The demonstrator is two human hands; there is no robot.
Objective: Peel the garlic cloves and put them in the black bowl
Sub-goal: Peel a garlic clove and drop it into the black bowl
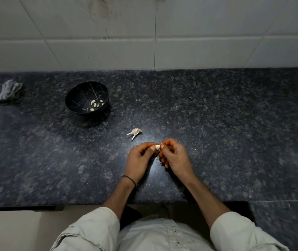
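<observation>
Now in hand: one garlic clove (156, 147), held above the middle of the surface (235, 124), nearer its front edge than its back edge.
Left hand (141, 156): its grip is closed on the clove, thumb and forefinger pinching the clove's left end, the other fingers curled under.
Right hand (175, 156): its grip pinches the clove's right end, where a bit of papery skin sticks out.
Black bowl (75, 98): stands upright toward the back edge, left of the middle, well apart from both hands.
Peeled cloves (94, 104): several pale ones lie on the bowl's bottom, toward its right side.
Garlic piece (135, 132): a pale, skin-covered piece with a thin stalk lies on the surface between the bowl and the hands, near the hands.
Skin scraps (158, 161): small flecks lie on the surface under the hands.
Cloth (5, 91): crumpled, grey and pinkish, near the back left corner.
Wristband (129, 179): a thin dark band around the left wrist.
Sleeves (93, 227): pale, rolled up, at the front edge.
Wall (198, 33): pale tiles rise behind the back edge.
</observation>
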